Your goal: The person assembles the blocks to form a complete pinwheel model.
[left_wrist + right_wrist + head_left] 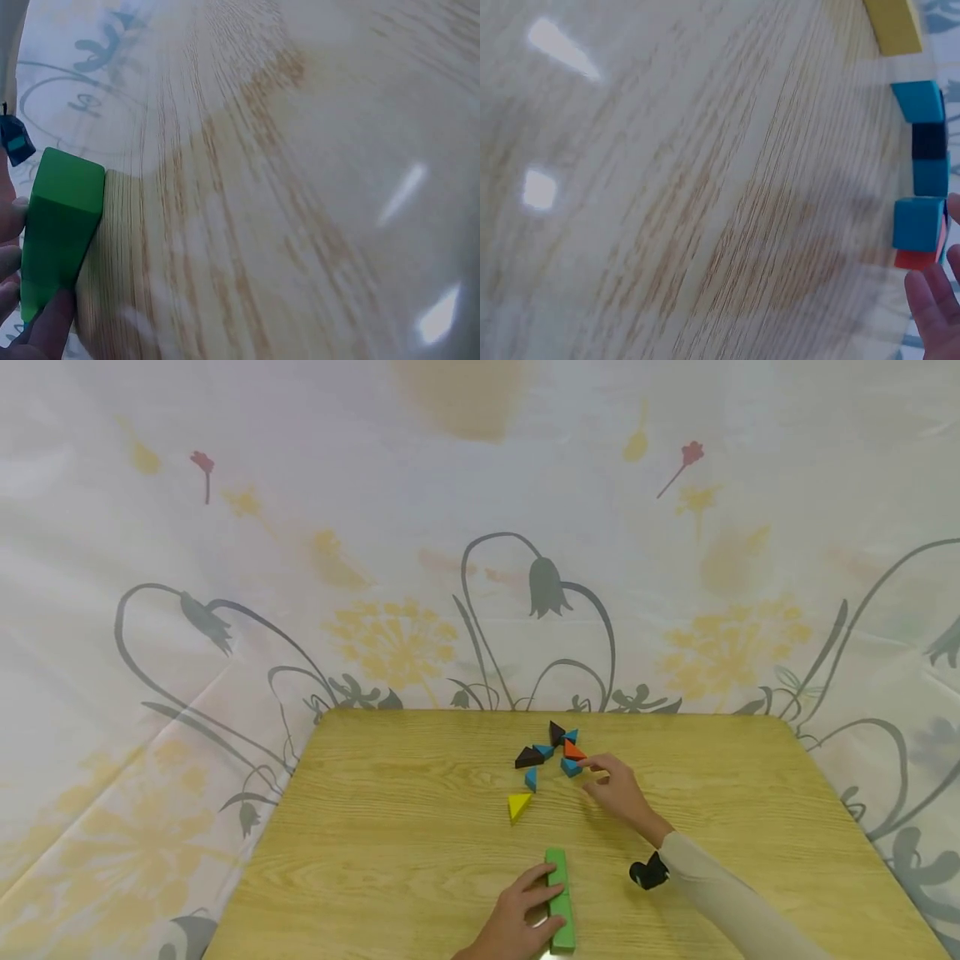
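My left hand (pixel 517 910) rests along a long green block (pixel 557 860), its fingertips spread over the top. A seam crosses the green length partway down. In the left wrist view the green block (pixel 60 217) shows close up, with the thumb low against it. My right hand (pixel 618 793) reaches to a small blue block (pixel 572 767), index fingertip at its edge and thumb apart from it. An orange-red triangular block (pixel 573 750) adjoins this blue one. Behind it, black and blue triangular pieces form a curved chain. The right wrist view shows the blue block (pixel 917 223) beside the spread fingers.
A yellow triangular block (pixel 518 806) lies between the chain and the green block. Another blue piece (pixel 531 779) stands near the black block (pixel 528 757). A small black device (pixel 648 871) is at the right cuff. A patterned cloth (pixel 390 527) hangs behind the wooden table (pixel 375 827).
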A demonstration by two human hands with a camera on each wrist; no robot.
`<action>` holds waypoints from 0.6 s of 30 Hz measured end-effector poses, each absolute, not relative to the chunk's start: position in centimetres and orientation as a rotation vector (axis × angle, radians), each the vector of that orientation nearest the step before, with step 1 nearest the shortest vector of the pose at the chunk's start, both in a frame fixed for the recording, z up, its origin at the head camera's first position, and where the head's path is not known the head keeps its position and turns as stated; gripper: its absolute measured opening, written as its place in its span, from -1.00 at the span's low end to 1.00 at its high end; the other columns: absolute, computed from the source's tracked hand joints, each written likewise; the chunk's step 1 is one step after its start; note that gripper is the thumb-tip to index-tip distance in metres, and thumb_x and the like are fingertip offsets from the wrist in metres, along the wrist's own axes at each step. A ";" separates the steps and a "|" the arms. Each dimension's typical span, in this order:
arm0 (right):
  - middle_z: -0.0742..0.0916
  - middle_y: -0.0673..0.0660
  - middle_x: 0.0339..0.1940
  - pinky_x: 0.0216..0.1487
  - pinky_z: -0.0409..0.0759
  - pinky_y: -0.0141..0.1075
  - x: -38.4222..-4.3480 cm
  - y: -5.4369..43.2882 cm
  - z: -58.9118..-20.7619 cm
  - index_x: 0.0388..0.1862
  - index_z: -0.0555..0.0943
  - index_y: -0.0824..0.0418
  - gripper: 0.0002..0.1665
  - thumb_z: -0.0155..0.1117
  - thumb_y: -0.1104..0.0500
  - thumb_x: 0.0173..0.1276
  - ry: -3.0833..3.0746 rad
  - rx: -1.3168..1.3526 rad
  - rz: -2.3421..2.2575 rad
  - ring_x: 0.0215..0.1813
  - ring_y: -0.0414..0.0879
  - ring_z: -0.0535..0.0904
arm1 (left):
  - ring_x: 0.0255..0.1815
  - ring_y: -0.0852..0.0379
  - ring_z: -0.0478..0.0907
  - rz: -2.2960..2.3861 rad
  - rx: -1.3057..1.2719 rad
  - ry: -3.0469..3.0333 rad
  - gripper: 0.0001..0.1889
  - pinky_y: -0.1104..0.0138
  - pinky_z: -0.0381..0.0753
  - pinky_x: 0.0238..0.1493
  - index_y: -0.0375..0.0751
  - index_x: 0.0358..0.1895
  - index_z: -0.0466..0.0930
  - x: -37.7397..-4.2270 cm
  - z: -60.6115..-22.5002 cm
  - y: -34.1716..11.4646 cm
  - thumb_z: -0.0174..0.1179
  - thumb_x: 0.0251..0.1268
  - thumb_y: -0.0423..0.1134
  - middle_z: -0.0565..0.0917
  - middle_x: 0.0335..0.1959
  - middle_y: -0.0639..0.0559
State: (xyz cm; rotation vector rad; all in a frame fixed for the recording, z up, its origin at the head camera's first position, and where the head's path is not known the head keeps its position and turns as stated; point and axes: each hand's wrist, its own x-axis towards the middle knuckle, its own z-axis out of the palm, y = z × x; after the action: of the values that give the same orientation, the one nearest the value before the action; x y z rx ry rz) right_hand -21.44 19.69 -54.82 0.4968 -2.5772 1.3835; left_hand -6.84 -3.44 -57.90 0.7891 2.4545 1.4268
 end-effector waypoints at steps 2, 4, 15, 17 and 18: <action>0.60 0.33 -0.07 -0.14 0.58 0.09 -21.8 19.5 -55.0 -0.04 0.61 0.39 -0.67 0.28 0.47 0.17 -2.582 0.492 1.391 -0.02 0.28 0.48 | 0.37 -0.06 0.24 1.426 0.782 2.454 -0.52 0.17 0.38 0.25 -0.13 0.23 0.50 -6.8 -57.9 -3.5 0.14 0.33 0.03 0.28 0.37 0.11; 0.59 0.34 -0.08 -0.13 0.57 0.10 -22.1 19.4 -55.2 -0.05 0.61 0.41 -0.67 0.28 0.48 0.16 -2.577 0.488 1.392 -0.02 0.29 0.48 | 0.37 -0.04 0.24 1.433 0.787 2.449 -0.52 0.18 0.38 0.25 -0.12 0.23 0.50 -6.9 -58.0 -3.5 0.15 0.33 0.03 0.27 0.37 0.12; 0.59 0.37 -0.13 -0.14 0.59 0.05 -23.2 18.5 -56.5 -0.04 0.58 0.50 -0.61 0.31 0.53 0.09 -2.558 0.478 1.447 -0.12 0.24 0.55 | 0.38 0.01 0.23 1.454 0.775 2.435 -0.52 0.18 0.36 0.27 -0.09 0.23 0.50 -6.9 -58.2 -3.6 0.14 0.33 0.04 0.28 0.36 0.16; 0.59 0.37 -0.14 -0.16 0.59 0.02 -23.4 18.4 -56.4 -0.03 0.57 0.50 -0.59 0.32 0.54 0.08 -2.569 0.473 1.441 -0.14 0.23 0.55 | 0.38 0.01 0.22 1.459 0.772 2.435 -0.52 0.18 0.36 0.27 -0.09 0.23 0.51 -6.9 -58.2 -3.6 0.14 0.33 0.04 0.28 0.36 0.16; 0.59 0.37 -0.14 -0.17 0.59 0.01 -23.4 18.3 -56.4 -0.02 0.57 0.50 -0.58 0.32 0.54 0.08 -2.574 0.472 1.445 -0.14 0.23 0.55 | 0.38 0.02 0.22 1.460 0.768 2.435 -0.52 0.18 0.35 0.28 -0.08 0.23 0.51 -6.8 -58.3 -3.6 0.14 0.33 0.05 0.28 0.37 0.16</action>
State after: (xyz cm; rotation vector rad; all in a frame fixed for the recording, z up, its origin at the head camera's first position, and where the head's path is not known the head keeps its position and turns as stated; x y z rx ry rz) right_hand -23.44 18.28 -56.42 0.4724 -2.5744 1.4450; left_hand -6.85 -3.63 -58.26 0.7683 2.4350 1.4597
